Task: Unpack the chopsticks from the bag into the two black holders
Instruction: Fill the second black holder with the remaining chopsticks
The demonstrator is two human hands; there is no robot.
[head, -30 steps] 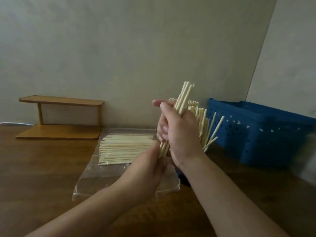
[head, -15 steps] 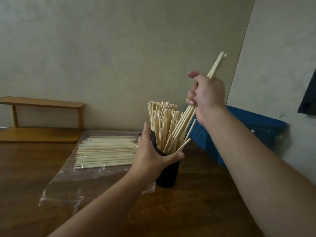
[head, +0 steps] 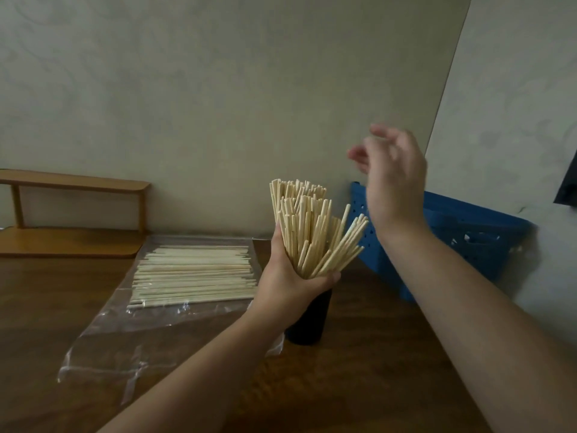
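Nearest, the clear plastic bag is lying flat on the dark wooden table, its open end reaching toward the camera. Just beyond, the left hand is wrapping around the top of the black holder, thumb up on the near side and fingers curling under the fanned bundle, gripping the holder at its rim. The chopsticks in the holder are standing packed together, most upright, several leaning out to the right. To the left, the loose chopsticks are lying in a flat row inside the bag. Higher up, the right hand is hovering above and to the right of the bundle, fingers loosely spread and holding nothing; it is somewhat blurred. Behind it, a blue perforated basket is sitting against the wall, and a small wooden shelf is standing far left.
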